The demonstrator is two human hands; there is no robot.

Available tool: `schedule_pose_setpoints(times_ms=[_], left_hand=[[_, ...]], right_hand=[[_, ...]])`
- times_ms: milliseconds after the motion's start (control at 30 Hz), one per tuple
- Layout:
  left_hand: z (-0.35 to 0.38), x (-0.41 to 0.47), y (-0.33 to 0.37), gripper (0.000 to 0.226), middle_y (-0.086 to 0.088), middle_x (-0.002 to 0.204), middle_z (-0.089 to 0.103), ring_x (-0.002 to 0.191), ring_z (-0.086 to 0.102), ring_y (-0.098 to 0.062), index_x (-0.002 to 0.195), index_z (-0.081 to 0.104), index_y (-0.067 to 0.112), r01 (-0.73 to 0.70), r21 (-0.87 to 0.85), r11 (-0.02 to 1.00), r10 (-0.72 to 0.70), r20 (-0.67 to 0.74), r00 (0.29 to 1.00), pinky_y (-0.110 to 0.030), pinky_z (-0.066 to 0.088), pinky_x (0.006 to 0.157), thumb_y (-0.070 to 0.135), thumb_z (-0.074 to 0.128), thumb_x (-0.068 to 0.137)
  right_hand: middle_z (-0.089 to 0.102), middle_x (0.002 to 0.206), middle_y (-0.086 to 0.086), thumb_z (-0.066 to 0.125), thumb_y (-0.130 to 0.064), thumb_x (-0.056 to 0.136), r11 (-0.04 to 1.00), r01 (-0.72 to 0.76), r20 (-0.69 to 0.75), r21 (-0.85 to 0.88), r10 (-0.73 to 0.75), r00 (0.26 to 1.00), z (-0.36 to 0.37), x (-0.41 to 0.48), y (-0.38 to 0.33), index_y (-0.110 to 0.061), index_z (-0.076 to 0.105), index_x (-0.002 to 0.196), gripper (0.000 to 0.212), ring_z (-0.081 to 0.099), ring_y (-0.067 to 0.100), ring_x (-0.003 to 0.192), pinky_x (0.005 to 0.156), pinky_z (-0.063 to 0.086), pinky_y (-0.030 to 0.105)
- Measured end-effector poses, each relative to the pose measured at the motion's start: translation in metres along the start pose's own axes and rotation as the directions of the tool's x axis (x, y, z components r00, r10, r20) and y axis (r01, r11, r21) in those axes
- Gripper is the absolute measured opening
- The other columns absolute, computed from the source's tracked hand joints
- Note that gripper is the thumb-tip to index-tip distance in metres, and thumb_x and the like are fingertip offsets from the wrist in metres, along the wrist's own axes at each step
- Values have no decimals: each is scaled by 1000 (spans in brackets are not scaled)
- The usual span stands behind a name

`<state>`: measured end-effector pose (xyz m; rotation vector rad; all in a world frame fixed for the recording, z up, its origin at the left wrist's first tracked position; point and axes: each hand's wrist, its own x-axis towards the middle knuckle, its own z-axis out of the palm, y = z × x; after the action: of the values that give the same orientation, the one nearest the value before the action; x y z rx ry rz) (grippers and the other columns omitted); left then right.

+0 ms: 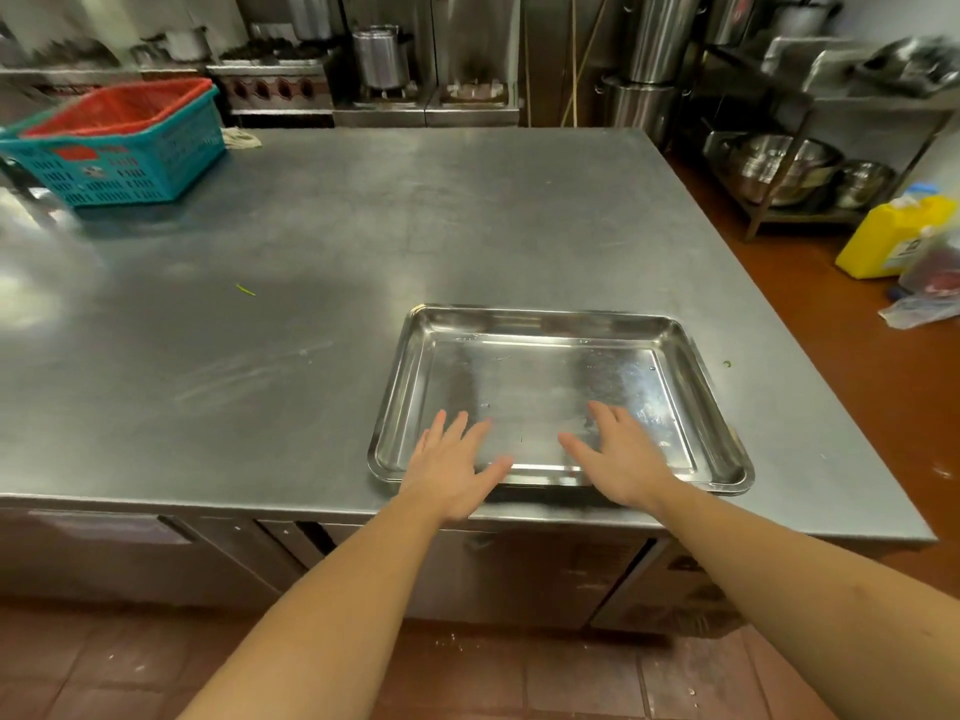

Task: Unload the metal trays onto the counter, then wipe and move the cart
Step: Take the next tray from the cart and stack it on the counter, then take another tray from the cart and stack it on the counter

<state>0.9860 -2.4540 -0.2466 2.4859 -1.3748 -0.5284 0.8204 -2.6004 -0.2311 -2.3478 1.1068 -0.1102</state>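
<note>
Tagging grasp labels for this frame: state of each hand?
Left hand: open, fingers straight, above the metal tray near edge, holding nothing.
Right hand: open, fingers straight over the tray, holding nothing; contact cannot be told.

Red basket [119, 106] inside teal basket [140, 171], yellow jug [889, 236], steel bowls [779, 166]

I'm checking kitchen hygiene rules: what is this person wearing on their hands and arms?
Nothing that shows. The left hand and right hand are bare, with no gloves, rings or bandages visible. The left forearm and right forearm are uncovered as far as the picture's edge, with no sleeves, watch or bracelets in view.
</note>
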Motion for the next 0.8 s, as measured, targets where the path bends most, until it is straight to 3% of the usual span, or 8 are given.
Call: schedule_pose_setpoints(times_ms=[100, 167, 333, 433, 533, 633, 733, 800], left_hand=[[-19, 8, 6, 64, 1, 158, 25, 148, 12, -22, 150, 27, 30, 111, -437, 893, -151, -58, 987, -42, 14, 119, 61, 35, 95], [-31, 7, 6, 60, 2, 155, 32, 146, 18, -20, 148, 32, 31, 134, -509, 850, -214, -103, 971, -41, 18, 118, 60, 32, 95], [-58, -21, 1, 54, 5, 150, 41, 138, 34, -16, 145, 40, 26, 152, -647, 747, -330, -162, 930, -29, 24, 110, 53, 31, 99], [-70, -46, -2, 51, 6, 150, 40, 138, 34, -13, 144, 41, 23, 154, -786, 599, -462, -182, 868, -20, 22, 101, 48, 32, 101], [-76, -80, -4, 54, 5, 149, 40, 138, 34, -15, 143, 42, 23, 154, -874, 462, -603, -182, 777, -27, 22, 110, 53, 33, 99], [-70, -120, -5, 58, 4, 142, 48, 133, 41, -17, 137, 50, 27, 123, -933, 338, -719, -171, 674, -39, 27, 114, 62, 34, 94], [-56, -165, -4, 45, 8, 123, 56, 124, 48, -17, 115, 60, 35, 88, -960, 265, -798, -167, 579, -46, 33, 111, 65, 35, 92], [-47, -195, -2, 46, 10, 117, 55, 117, 49, -14, 120, 58, 34, 78, -968, 239, -834, -163, 527, -45, 34, 110, 63, 34, 93]], right_hand=[[33, 151, 7, 43, -54, 94, 921, -56, 18, 385, 53, 998, -8, 10, -44, -18, 29, 147, 66, 35, 23, 137, 109, 29, 35], [38, 149, 7, 43, -53, 95, 861, -51, 33, 506, 39, 999, -10, 15, -68, -17, 32, 146, 64, 39, 20, 134, 105, 29, 30], [46, 140, 0, 40, -53, 96, 831, 39, 94, 555, -109, 990, -6, 17, -110, -17, 39, 142, 58, 49, 14, 117, 96, 31, 25], [49, 136, -3, 40, -57, 95, 774, 12, 172, 633, -156, 973, -3, 13, -129, -25, 48, 127, 46, 46, 14, 119, 107, 34, 36], [50, 132, -2, 38, -63, 92, 741, -22, 261, 671, -208, 943, 1, 1, -145, -28, 45, 130, 52, 48, 19, 122, 106, 39, 48], [52, 127, -2, 38, -60, 94, 709, -73, 365, 701, -270, 891, 8, -25, -161, -23, 45, 133, 54, 50, 18, 118, 100, 44, 46], [53, 125, -3, 36, -58, 96, 720, -62, 451, 691, -363, 815, 20, -60, -171, -22, 46, 132, 52, 51, 17, 116, 98, 44, 41], [53, 127, -2, 35, -59, 96, 717, -73, 498, 694, -403, 768, 29, -84, -178, -22, 45, 133, 54, 52, 17, 116, 99, 44, 41]])
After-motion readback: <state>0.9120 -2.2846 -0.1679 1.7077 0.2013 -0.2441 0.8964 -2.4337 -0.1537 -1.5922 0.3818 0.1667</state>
